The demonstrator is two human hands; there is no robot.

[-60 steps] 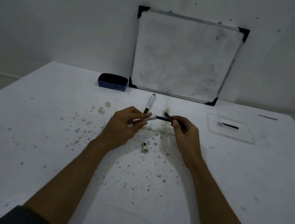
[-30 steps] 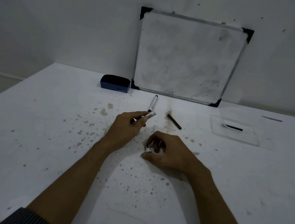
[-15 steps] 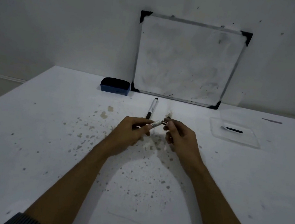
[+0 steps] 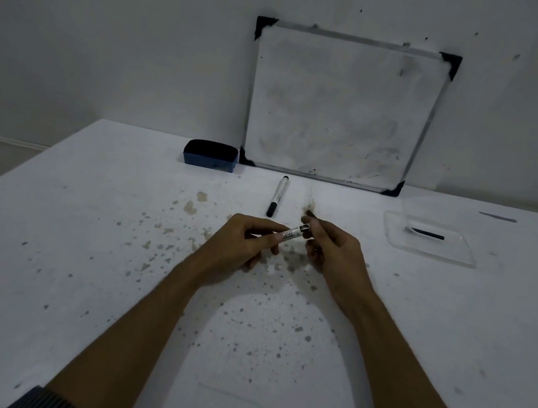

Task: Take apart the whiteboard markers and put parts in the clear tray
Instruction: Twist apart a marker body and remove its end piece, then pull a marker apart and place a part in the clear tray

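My left hand (image 4: pixel 242 245) grips a white marker barrel (image 4: pixel 291 234), held level above the stained table. My right hand (image 4: pixel 335 253) pinches a small end cap (image 4: pixel 306 228) against the barrel's right end. Just behind my right fingers, the tip of a black ink core (image 4: pixel 309 213) shows on the table; the rest is hidden. A whole marker (image 4: pixel 277 196) with a black cap lies farther back. The clear tray (image 4: pixel 460 256) sits at the right with one black core (image 4: pixel 426 233) inside.
A whiteboard (image 4: pixel 339 110) leans on the wall at the table's back edge. A blue eraser (image 4: pixel 210 155) lies to its left. A dark streak (image 4: pixel 498 217) marks the far right corner. Brown and grey stains (image 4: pixel 191 208) dot the table's middle.
My right hand laid the pulled-out black core on the table, picked up the small end cap near me, and brought it to the barrel's end. My left hand kept the barrel.
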